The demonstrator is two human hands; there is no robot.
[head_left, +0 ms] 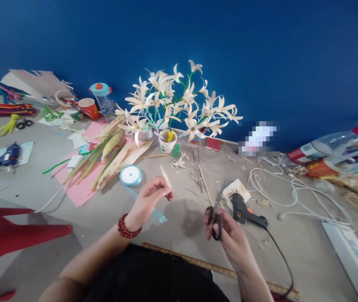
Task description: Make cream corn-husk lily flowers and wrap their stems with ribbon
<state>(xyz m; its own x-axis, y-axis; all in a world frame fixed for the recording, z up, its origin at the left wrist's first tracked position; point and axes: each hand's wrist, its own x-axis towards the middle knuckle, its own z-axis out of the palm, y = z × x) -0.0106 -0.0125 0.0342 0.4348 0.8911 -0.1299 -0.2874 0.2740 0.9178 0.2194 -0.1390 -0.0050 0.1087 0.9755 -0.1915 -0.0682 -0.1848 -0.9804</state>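
Observation:
Between thumb and fingers, my left hand [154, 197] pinches a pale pointed strip of corn husk [166, 177], its tip upward. A red bead bracelet circles that wrist. My right hand [227, 230] grips black-handled scissors [217, 218], with the blades pointing up and away from me; they are slightly blurred. A gap of bare table lies between the two hands. Close to my left hand is a spool of light blue ribbon [131, 175], its loose end trailing under the wrist. A black hot glue gun [245, 212] rests just beyond my right hand.
White husk flowers [166, 100] stand in a paper cup [168, 144] at the back. Corn husks [110, 151] lie on pink paper [78, 191]. Thin wires [196, 174] sit mid-table. White cable [307, 193], a power strip [351, 256] and a bottle [326, 147] occupy the right.

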